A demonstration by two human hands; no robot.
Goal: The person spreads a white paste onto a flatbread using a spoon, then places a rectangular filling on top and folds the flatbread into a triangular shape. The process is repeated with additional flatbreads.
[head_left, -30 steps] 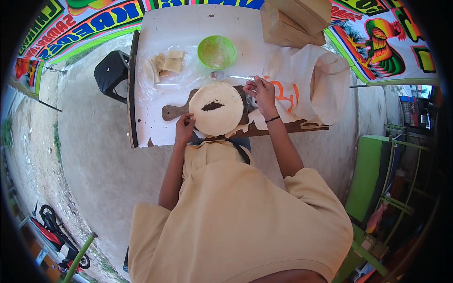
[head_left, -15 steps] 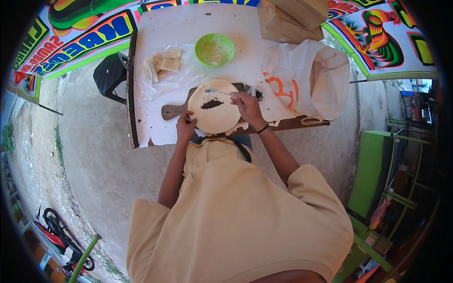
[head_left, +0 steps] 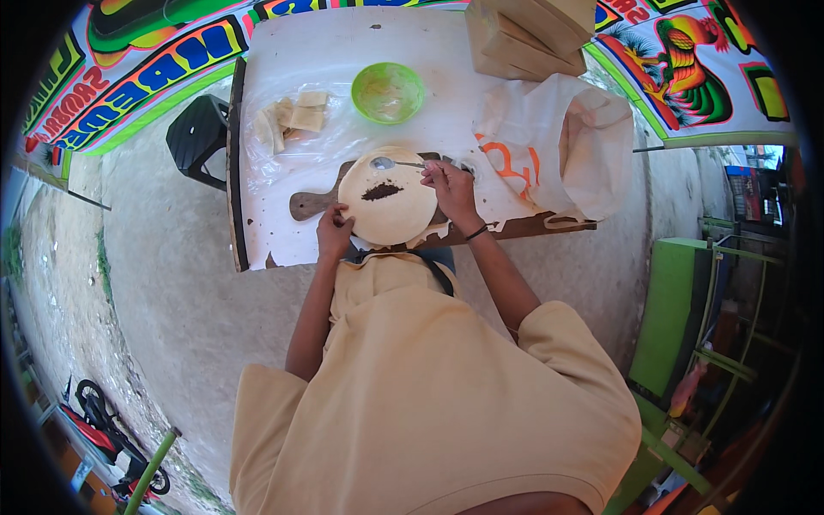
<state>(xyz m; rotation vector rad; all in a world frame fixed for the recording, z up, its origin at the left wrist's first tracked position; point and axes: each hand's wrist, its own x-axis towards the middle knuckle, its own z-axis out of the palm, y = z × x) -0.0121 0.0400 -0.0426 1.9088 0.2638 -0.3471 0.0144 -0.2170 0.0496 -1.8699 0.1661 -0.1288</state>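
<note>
A round pale pastry sheet (head_left: 386, 219), apparently one of a stack, lies over a wooden paddle board (head_left: 309, 204). Dark brown crumbly filling (head_left: 380, 191) forms an uneven strip near its middle. My right hand (head_left: 451, 190) is closed round the handle of a metal spoon (head_left: 384, 163), whose bowl is over the sheet's far part, beyond the filling. At the sheet's left rim is my left hand (head_left: 333, 230), its thumb and fingers pinching the edge. Beyond the board sits a green bowl (head_left: 388, 110) with pale smears inside.
Folded pale pastry pieces (head_left: 307, 114) lie on clear plastic at the table's left. A white plastic bag (head_left: 549, 163) and brown cardboard boxes (head_left: 528, 39) occupy the right side. A black stool (head_left: 196, 137) stands left of the white table (head_left: 300, 43). Colourful banners hang beyond.
The spoon has moved slightly, with its bowl now turned more broadly into view beyond the filling. My left hand stays at the sheet's edge.
</note>
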